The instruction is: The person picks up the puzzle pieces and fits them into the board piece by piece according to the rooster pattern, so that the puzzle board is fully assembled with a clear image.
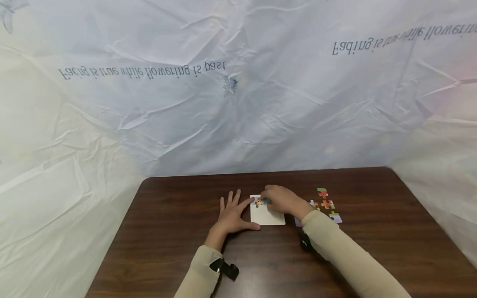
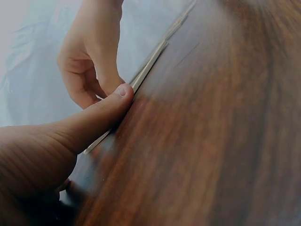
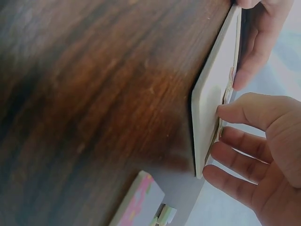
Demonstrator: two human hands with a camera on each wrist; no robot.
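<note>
A white puzzle board (image 1: 269,217) lies flat on the brown table (image 1: 171,231). My left hand (image 1: 232,213) rests flat beside it with fingers spread. Its thumb (image 2: 110,108) presses against the board's near left edge (image 2: 149,63). My right hand (image 1: 279,198) is curled over the board's far left corner, and its fingertips pinch a coloured puzzle piece (image 1: 260,201) down against the board there. In the right wrist view the board (image 3: 211,103) shows edge-on, with the right hand's thumb and fingers (image 3: 249,141) at its face.
Several loose coloured puzzle pieces (image 1: 327,203) lie to the right of the board, one of them close up (image 3: 141,202) in the right wrist view. A crinkled white printed sheet (image 1: 238,103) rises behind the table and hangs at both sides. Black wrist straps (image 1: 225,269) sit on both sleeves.
</note>
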